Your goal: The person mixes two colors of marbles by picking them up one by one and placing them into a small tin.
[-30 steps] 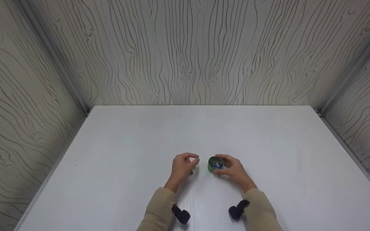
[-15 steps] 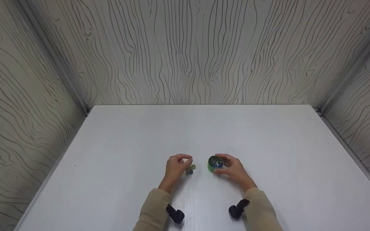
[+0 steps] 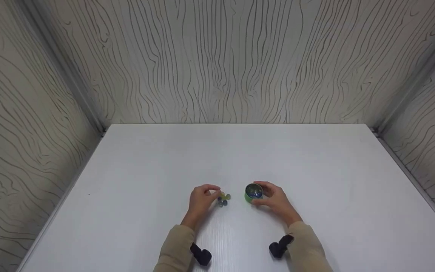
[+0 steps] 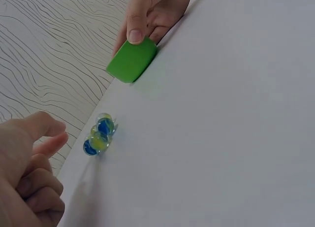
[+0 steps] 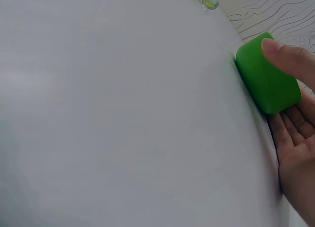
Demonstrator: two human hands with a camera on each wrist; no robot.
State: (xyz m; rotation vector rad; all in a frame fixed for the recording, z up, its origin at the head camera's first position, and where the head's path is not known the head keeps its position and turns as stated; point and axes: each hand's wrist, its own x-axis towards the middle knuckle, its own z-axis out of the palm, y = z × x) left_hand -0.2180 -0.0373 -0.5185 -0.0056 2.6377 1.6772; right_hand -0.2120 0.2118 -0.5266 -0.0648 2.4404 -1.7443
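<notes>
head view: clear blue-and-yellow marbles point(image 4: 100, 140), well off the white table's point(image 3: 145, 162) far edge, lie just right of the nearer left hand point(image 3: 200, 200), its empty pinch slightly parted; right hand point(image 3: 276, 199) grips round green cup point(image 4: 130, 63).

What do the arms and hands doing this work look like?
They're a person's. The left hand and right hand are bare, without gloves. The left sleeve and right sleeve are long, plain and beige. A small black device with a rounded end juts from each, one left, one right. I can't make out cables or markings.
</notes>
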